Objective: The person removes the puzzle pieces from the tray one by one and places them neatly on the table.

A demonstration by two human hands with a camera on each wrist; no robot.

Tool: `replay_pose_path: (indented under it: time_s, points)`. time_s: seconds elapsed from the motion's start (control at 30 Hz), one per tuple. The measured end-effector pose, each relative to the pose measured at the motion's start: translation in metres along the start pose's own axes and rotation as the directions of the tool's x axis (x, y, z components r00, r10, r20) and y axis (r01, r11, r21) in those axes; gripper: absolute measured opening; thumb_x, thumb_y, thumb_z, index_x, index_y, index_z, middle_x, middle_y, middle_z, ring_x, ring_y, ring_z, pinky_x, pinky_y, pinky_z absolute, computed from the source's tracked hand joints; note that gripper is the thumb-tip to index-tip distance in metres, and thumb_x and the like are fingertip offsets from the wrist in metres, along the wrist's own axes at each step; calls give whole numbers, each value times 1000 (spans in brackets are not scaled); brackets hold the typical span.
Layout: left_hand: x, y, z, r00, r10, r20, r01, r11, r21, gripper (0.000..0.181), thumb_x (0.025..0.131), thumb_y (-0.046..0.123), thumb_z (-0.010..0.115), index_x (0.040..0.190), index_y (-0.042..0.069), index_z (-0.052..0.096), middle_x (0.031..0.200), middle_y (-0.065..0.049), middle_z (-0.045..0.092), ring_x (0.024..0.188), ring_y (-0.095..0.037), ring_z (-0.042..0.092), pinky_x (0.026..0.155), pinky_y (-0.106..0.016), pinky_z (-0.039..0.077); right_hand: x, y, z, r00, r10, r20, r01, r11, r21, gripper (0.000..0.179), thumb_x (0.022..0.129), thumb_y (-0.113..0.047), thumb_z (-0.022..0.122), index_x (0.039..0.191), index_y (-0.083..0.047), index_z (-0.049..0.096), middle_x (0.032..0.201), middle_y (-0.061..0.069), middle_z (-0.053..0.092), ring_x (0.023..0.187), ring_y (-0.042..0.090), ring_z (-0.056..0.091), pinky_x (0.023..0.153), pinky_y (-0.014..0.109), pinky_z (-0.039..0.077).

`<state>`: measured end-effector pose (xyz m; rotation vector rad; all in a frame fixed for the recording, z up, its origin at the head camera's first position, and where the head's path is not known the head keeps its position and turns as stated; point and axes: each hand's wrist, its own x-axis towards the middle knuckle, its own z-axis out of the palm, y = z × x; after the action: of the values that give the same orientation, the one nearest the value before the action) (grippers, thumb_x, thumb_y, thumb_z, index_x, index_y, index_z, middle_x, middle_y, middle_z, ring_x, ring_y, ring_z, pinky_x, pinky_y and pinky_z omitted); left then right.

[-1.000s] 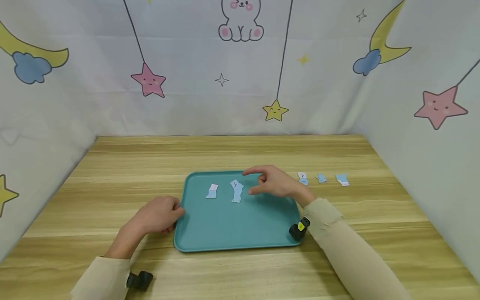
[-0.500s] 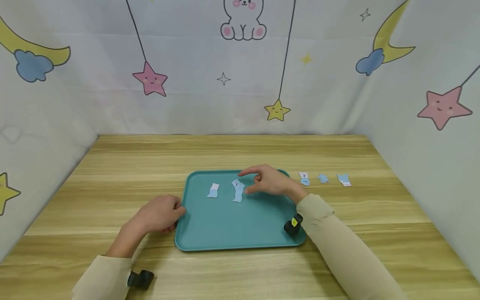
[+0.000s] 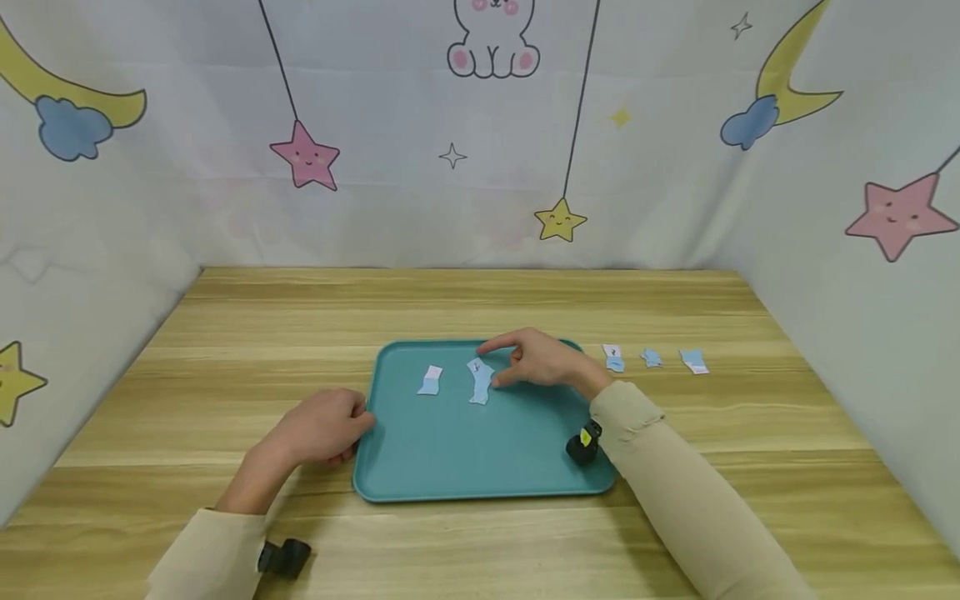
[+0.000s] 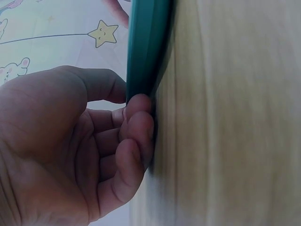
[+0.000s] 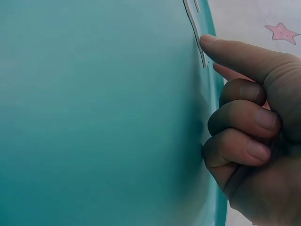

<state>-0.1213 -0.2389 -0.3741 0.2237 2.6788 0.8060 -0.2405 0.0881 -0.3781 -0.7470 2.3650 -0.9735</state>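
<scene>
A teal tray (image 3: 457,454) lies on the wooden table. My left hand (image 3: 318,427) grips its left rim; the left wrist view shows the thumb over the tray edge (image 4: 146,42) and curled fingers against its side. Over the far half of the tray, my right hand (image 3: 542,358) has its index finger and thumb around the upper right part of a long torn paper piece (image 3: 481,390), blue with a small dark mark. Its other fingers are folded in. In the right wrist view the thumb meets the thin paper edge (image 5: 194,28). A smaller torn piece (image 3: 430,381) lies to the left.
Right of the tray, three torn paper pieces lie in a row: a white-and-blue one (image 3: 613,358), a small blue one (image 3: 652,357) and another (image 3: 694,361). A printed cloth (image 3: 375,217) stands behind the table and along both sides.
My right hand has moved slightly left, bringing its thumb and index finger to the long paper piece. The left hand stays on the tray rim. The head view has shifted a little.
</scene>
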Motion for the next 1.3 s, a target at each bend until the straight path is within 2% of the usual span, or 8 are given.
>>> replay_pose_path:
  time_s: [0.23, 0.43, 0.87, 1.3]
  points:
    - [-1, 2, 0, 1000, -11, 0, 11, 1000, 3, 30, 103, 16, 52, 73, 10, 55, 60, -3, 61, 49, -16, 56, 51, -30, 42, 4, -2, -1, 999, -7, 31, 8, 999, -33, 54, 94, -16, 78, 147, -17, 64, 57, -7, 31, 55, 12, 28, 62, 26, 28]
    - [0, 2, 1, 1000, -20, -2, 20, 1000, 3, 30, 102, 15, 52, 73, 9, 55, 59, -3, 61, 48, -16, 55, 51, -30, 42, 6, -3, 0, 999, -1, 35, 3, 999, -40, 53, 94, -15, 79, 145, -17, 66, 60, -8, 31, 58, 11, 30, 64, 27, 29]
    - [1, 1, 0, 1000, -6, -10, 6, 1000, 3, 30, 102, 15, 52, 72, 10, 55, 58, -3, 60, 48, -15, 55, 51, -30, 42, 2, -1, 4, 999, -25, -38, 23, 998, -52, 36, 93, -17, 81, 129, -16, 75, 58, -7, 32, 56, 12, 30, 60, 26, 28]
    - [-1, 1, 1, 1000, -3, -16, 3, 1000, -3, 30, 102, 15, 52, 72, 9, 55, 58, -3, 60, 48, -16, 55, 51, -29, 40, -4, 1, 9, 994, -67, -91, 58, 993, -103, 34, 94, -21, 80, 127, -14, 76, 56, -6, 39, 52, 11, 35, 57, 25, 31]
